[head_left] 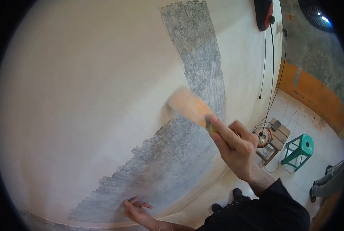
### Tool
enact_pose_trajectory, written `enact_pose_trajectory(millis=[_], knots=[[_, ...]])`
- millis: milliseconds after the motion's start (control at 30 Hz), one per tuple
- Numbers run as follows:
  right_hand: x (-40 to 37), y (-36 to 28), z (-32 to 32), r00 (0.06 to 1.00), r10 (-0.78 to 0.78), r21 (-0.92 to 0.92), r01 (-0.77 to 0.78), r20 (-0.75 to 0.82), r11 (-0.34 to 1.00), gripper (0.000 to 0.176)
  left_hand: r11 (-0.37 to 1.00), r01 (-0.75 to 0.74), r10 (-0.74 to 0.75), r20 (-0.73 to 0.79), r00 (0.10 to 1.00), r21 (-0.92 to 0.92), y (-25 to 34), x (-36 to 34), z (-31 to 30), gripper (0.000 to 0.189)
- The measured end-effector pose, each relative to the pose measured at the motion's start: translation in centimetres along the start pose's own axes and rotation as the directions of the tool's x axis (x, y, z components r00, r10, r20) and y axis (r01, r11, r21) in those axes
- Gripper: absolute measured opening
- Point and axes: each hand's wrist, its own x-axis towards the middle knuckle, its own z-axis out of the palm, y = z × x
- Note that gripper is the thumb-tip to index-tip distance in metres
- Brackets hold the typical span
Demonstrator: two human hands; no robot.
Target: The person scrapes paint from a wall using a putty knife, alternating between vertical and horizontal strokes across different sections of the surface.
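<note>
My right hand grips the handle of a scraper. Its broad blade is smeared by motion and lies over the edge between pale paint and grey bared wall. Low in the view, my left hand is beside the lower part of the grey patch, fingers apart. A small dark spot shows at its fingertips, too small to name. The wall is off-white, with a rough grey patch that runs down from the top and widens toward the lower left.
An orange cable reel rests on a small wooden stool. Beside it stands a green plastic stool. Black cords hang along the wall. Another person's legs are at the right edge. My shoes are on the tiled floor.
</note>
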Motion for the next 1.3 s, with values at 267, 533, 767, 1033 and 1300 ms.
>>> enact_pose_trajectory(millis=[267,533,767,1033,1300], knots=[[-1.3,0.9,-0.7,0.996,0.083,-0.076,-0.08,0.038,0.994,0.047,0.999,0.0,0.002,0.037,0.999,-0.052,-1.2,0.8,-0.7,0.053],[-1.0,1.2,-0.8,0.997,0.06,-0.099,-0.055,0.047,0.994,0.047,0.997,0.025,-0.036,-0.148,0.988,-0.072,-0.4,-0.1,0.8,0.046],[-1.3,1.1,-0.8,0.996,0.073,-0.138,-0.067,0.043,0.988,0.046,0.998,0.003,-0.002,0.014,1.0,-0.062,-1.2,0.4,-0.7,0.05],[-1.6,-0.3,-0.6,0.992,0.122,-0.124,-0.127,-0.04,0.984,0.044,0.996,0.009,0.001,0.108,0.994,-0.09,-1.8,0.9,-1.4,0.056],[-1.7,-0.6,-0.1,0.991,0.11,-0.158,-0.12,-0.071,0.98,0.044,0.997,0.023,-0.013,0.124,0.992,-0.078,-1.8,1.1,-1.6,0.056]])
